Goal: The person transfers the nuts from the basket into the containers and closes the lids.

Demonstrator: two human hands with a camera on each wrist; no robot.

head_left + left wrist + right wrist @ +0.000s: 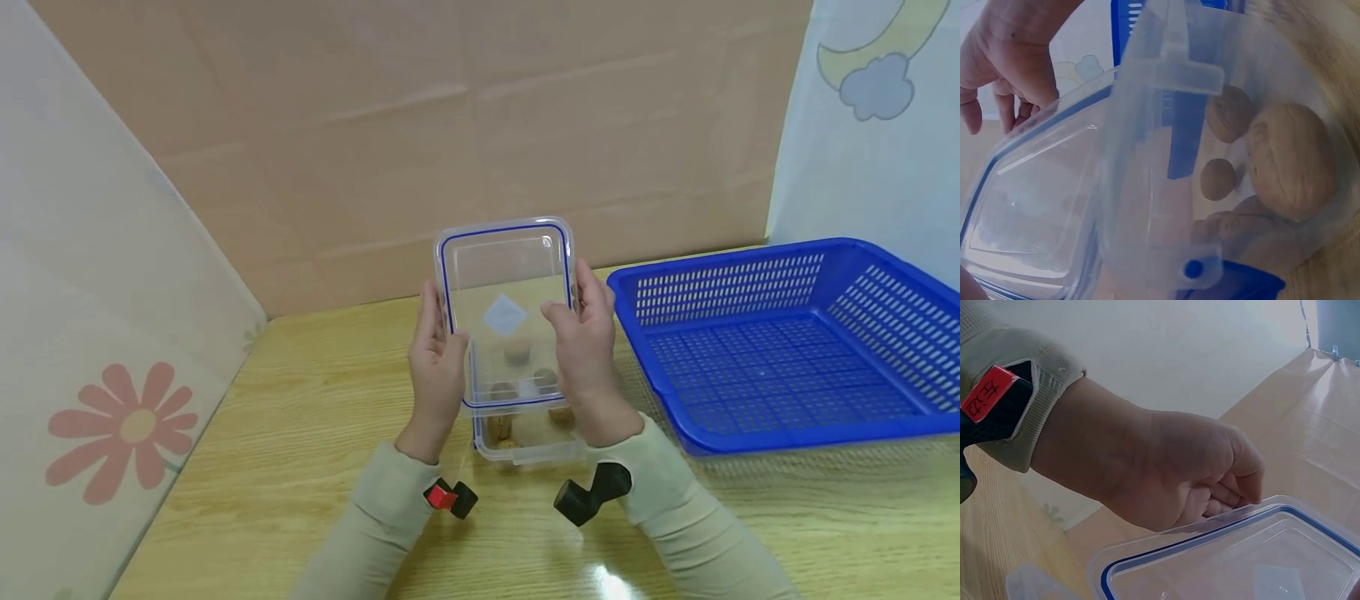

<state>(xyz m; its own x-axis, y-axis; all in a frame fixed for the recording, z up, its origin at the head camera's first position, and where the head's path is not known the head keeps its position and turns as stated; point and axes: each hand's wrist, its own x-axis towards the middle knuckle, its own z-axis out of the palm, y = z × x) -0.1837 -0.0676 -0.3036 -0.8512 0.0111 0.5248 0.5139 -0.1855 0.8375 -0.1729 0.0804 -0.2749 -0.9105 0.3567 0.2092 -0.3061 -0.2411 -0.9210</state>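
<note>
A clear lid [504, 258] with a blue seal line and a pale diamond sticker is held up, tilted, between both hands. My left hand [438, 371] pinches its left edge, thumb in front and fingers behind. On the opposite edge, my right hand [587, 346] grips with the thumb over the face. Beneath the lid, a clear plastic food container [536, 455] stands on the table, partly seen through it. Several walnuts [1291, 159] lie inside the container, shown closely in the left wrist view. A blue latch [1235, 284] sticks out at its side there.
To the right stands a blue slotted plastic basket [817, 437], near the right arm. Everything rests on a wood-grain table [315, 442]. Fabric walls rise behind and at both sides, the left one with a flower print [123, 429].
</note>
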